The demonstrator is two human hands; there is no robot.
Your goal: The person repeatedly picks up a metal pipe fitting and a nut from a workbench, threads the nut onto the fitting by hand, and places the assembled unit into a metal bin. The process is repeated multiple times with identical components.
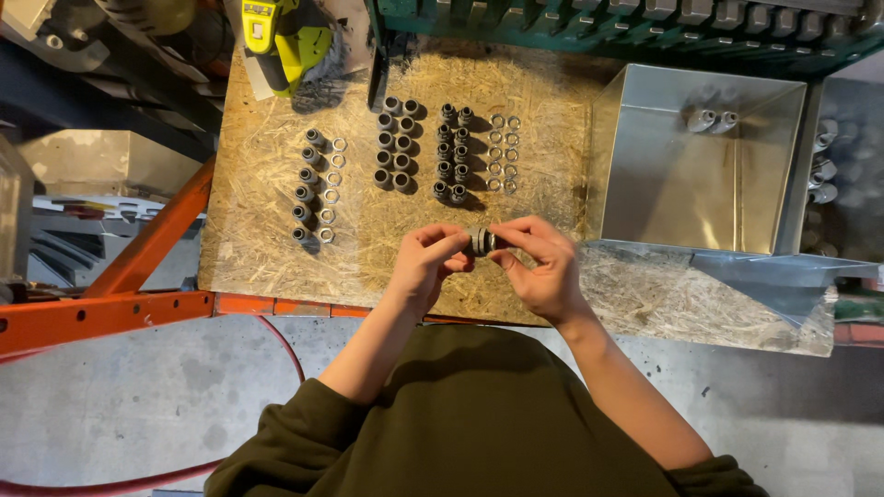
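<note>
A chipboard benchtop (267, 248) is lying across an orange steel frame (110, 308), its near edge running just under the wrists. An open metal bin (645, 184) is standing along the board's right edge, two fittings lying inside. Columns of dark threaded fittings (396, 143) and small ring nuts (331, 189) are occupying the board's middle, leaving bare board in front. The left hand (425, 267) and right hand (543, 262) are meeting above that bare strip, fingertips of both pinching one small dark fitting (482, 241) between them, remaining fingers curling loosely.
</note>
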